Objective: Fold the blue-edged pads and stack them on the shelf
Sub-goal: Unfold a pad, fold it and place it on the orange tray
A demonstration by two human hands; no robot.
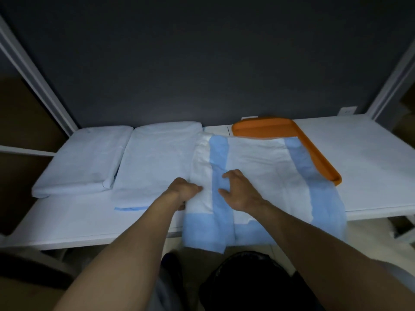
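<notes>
**Pad [258, 158] half-folded at the shelf's [359, 153] front edge**

A folded pad [83, 160] lies at the shelf's left end, with a stack [155, 162] just beside it. The left grip [184, 191] pinches the white flap of the open pad, which hangs over the middle of the front edge. The right grip [240, 191] is unclenched, its fingers spread and pressing on that pad. An orange tray [314, 149] lies partly under the pad's right side.

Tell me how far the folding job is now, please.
Done: the left pile and the second pile lie folded, side by side on the shelf. In hand: one pad lies half open, its left flap turned over; the left hand grips that flap, the right hand presses on the pad. Left: finish folding, then stack it.
</notes>
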